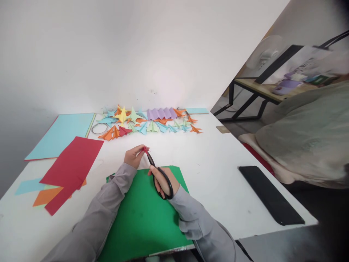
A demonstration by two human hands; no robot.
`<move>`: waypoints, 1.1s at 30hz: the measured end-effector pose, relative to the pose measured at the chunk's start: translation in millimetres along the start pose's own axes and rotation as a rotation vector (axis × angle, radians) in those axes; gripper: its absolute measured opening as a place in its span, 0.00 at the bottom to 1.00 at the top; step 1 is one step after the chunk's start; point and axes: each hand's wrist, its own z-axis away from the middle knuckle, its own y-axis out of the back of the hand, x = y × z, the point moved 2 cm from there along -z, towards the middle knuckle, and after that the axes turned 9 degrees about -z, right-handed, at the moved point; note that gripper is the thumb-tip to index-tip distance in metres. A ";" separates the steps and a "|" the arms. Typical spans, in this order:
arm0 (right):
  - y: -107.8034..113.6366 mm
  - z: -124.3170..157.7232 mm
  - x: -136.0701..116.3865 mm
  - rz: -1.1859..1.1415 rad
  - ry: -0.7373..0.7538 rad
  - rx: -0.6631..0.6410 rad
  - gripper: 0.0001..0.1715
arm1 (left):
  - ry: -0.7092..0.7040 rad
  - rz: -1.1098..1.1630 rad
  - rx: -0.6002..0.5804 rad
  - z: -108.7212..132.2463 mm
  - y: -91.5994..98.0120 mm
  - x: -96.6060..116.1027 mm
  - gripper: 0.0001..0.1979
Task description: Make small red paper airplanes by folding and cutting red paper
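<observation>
My left hand pinches a small folded red paper piece above the white table. My right hand grips black scissors through the handle loops, with the blades pointing up at the red piece. Both hands hover over a green sheet that lies at the table's front edge. Grey sleeves cover both my arms.
Red, orange and light blue sheets lie at the left. Several folded paper shapes and a wire ring line the back by the wall. A black flat case lies at the right. Beyond the right edge are a cushion and a black-framed bench.
</observation>
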 end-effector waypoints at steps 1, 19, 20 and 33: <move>0.0 -0.1 0.1 0.003 0.001 0.000 0.29 | 0.000 0.001 0.010 0.0 -0.2 -0.6 0.10; -0.2 -0.9 0.2 0.029 -0.002 0.020 0.29 | 0.002 -0.020 0.011 0.5 -1.6 -9.8 0.10; -0.1 -1.0 0.4 0.030 -0.002 0.018 0.29 | 0.003 -0.018 0.012 0.6 -1.5 -9.4 0.10; 1.3 -1.9 0.5 0.026 -0.006 0.018 0.26 | 0.040 -0.005 -0.010 -1.4 1.4 0.5 0.09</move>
